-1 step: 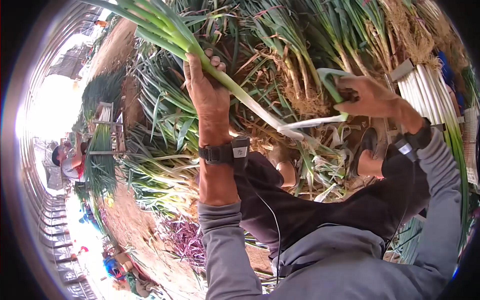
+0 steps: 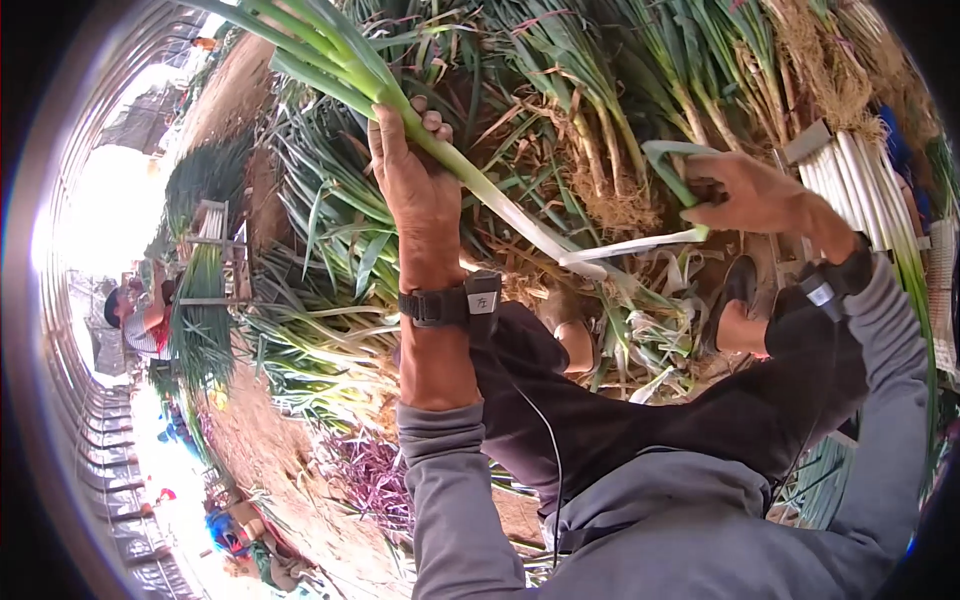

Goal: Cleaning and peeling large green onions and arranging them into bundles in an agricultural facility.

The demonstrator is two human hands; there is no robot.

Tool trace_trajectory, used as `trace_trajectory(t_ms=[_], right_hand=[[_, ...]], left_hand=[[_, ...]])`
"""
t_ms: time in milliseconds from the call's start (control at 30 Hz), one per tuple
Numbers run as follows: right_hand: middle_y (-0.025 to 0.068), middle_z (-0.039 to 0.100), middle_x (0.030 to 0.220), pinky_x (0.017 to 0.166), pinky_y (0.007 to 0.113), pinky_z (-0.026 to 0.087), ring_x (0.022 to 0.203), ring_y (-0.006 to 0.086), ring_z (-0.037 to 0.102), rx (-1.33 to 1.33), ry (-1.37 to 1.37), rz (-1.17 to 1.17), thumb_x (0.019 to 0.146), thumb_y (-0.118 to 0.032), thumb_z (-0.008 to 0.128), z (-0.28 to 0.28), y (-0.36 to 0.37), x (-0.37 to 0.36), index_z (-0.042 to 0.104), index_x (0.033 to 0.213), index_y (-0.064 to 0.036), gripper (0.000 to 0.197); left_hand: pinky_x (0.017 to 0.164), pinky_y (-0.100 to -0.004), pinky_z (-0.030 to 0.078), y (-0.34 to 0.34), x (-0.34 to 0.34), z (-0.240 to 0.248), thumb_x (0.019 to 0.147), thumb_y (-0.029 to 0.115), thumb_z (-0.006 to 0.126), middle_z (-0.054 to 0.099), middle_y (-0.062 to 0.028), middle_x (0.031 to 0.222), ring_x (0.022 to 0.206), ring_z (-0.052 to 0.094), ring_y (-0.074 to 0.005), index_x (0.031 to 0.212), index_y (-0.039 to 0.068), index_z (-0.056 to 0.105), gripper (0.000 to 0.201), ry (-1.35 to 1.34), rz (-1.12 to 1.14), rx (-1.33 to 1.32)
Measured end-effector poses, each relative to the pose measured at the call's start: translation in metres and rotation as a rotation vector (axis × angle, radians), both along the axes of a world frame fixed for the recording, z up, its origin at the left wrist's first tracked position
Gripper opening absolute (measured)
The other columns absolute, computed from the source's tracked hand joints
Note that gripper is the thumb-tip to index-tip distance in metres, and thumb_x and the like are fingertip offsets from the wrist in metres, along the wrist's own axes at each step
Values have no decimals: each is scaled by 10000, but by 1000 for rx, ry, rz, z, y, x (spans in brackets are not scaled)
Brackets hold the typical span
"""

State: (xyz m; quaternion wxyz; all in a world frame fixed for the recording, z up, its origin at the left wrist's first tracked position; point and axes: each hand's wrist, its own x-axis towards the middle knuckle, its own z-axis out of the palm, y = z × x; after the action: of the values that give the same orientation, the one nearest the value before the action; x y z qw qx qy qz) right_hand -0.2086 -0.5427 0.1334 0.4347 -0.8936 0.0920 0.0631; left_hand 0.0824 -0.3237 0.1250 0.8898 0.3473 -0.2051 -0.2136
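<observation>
My left hand [image 2: 415, 170] is closed round a large green onion [image 2: 510, 212]. Its green leaves fan out past the top left of the view, and its white stem slants down to the right. An outer leaf [image 2: 668, 178] is peeled back from the stem, its white sheath [image 2: 635, 245] still meeting the onion near the root end. My right hand [image 2: 745, 195] pinches the green part of that leaf, out to the right of the stem. Below the two, stripped leaves [image 2: 645, 335] lie on the ground between my feet.
Unpeeled green onions with roots [image 2: 610, 150] lie in heaps ahead. More are piled at the left [image 2: 320, 330]. White-stemmed onions [image 2: 860, 185] rest in a metal rack at the right. Purple peelings [image 2: 372, 475] lie lower left. Another person [image 2: 140, 320] works far left beside a loaded rack [image 2: 205, 300].
My right hand has shifted slightly to the right, drawing the peeled leaf a little with it. The left hand stays nearly in place on the green onion.
</observation>
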Motion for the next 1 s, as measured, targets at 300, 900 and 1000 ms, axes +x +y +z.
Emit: trace_trajectory(t_ms=[300, 900, 1000], right_hand=[[212, 647, 823, 732, 493, 497, 773, 388, 667, -632, 288, 305, 835, -205, 692, 42, -16, 22, 623, 950, 21, 263], [152, 679, 1041, 774, 391, 529, 912, 284, 678, -4, -735, -344, 911, -186, 738, -40, 106, 123, 678, 1096, 0, 269], [146, 683, 982, 758, 381, 524, 876, 260, 681, 60, -669, -393, 897, -166, 748, -41, 108, 124, 691, 1033, -4, 219]], left_hand=[[725, -317, 500, -1, -1, -2, 1037, 355, 605, 617, -86, 998, 807, 571, -170, 1260, 93, 543, 350, 53, 46, -40], [844, -350, 463, -33, -14, 3, 1006, 341, 663, 601, -22, 996, 899, 559, -173, 1196, 59, 634, 342, 81, -4, -9], [824, -353, 491, -32, -17, 4, 988, 326, 693, 611, -21, 957, 858, 582, -172, 1198, 55, 643, 347, 63, -24, -8]])
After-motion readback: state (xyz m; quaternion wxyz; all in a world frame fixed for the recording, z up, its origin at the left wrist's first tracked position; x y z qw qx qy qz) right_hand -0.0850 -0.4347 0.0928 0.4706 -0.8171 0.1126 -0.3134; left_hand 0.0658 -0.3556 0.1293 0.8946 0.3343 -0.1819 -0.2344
